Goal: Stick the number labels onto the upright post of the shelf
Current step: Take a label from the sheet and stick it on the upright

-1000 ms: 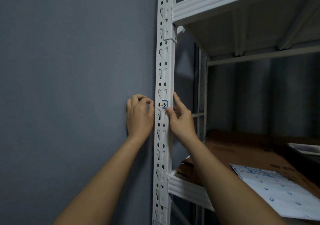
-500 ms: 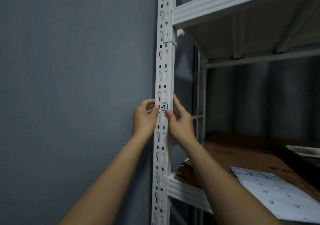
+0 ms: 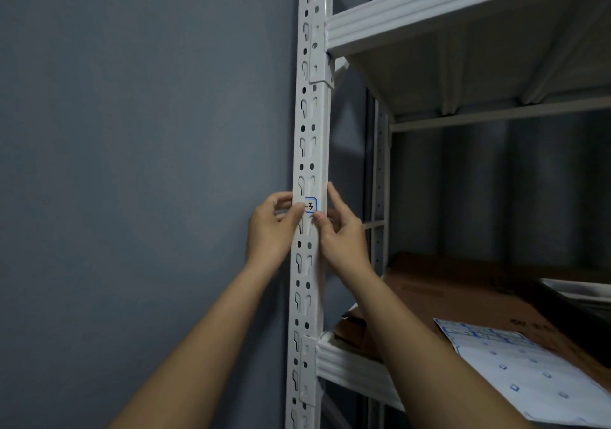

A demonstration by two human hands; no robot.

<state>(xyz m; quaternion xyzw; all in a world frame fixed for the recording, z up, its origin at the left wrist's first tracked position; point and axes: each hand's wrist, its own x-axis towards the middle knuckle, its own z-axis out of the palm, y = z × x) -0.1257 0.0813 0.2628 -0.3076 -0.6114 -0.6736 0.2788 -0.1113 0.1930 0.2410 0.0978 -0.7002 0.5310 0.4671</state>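
Observation:
A white slotted upright post of the shelf rises through the middle of the view. A small white number label with a blue border and "-3" written on it lies on the post's face at hand height. My left hand reaches around the post's left edge, and its thumb covers the label's left part. My right hand is beside the post's right edge, with its index finger stretched up along the edge. Its thumb tip touches the post just under the label's lower right corner.
A grey wall fills the left. The white upper shelf hangs overhead on the right. On the lower shelf lie brown cardboard and a white label sheet with several blue-bordered stickers.
My left hand has moved right from the wall onto the post, and its thumb now covers the label's left part. My right hand has stayed at the label's right side.

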